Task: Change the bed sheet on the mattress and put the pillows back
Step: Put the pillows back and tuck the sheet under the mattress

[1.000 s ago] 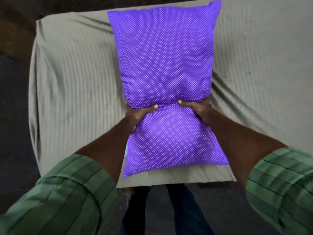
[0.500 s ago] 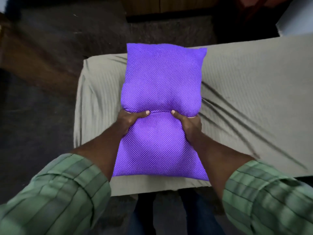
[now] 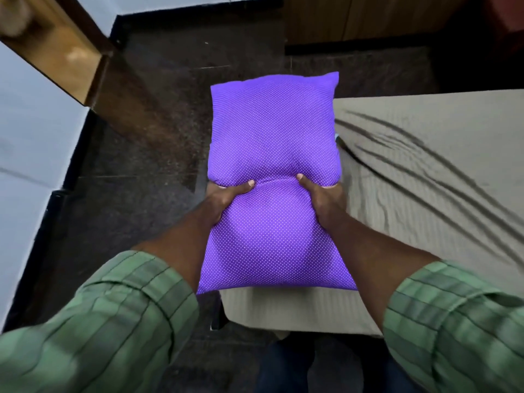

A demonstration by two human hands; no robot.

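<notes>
now both hands grip the purple dotted pillow (image 3: 272, 143) at its pinched middle: the left hand (image 3: 226, 201) and right hand (image 3: 321, 201) each dig a thumb into the top, other fingers curled underneath. it hangs over the left end of the mattress, covering the beige sheet (image 3: 425, 171) and dark floor (image 3: 158, 114).
</notes>
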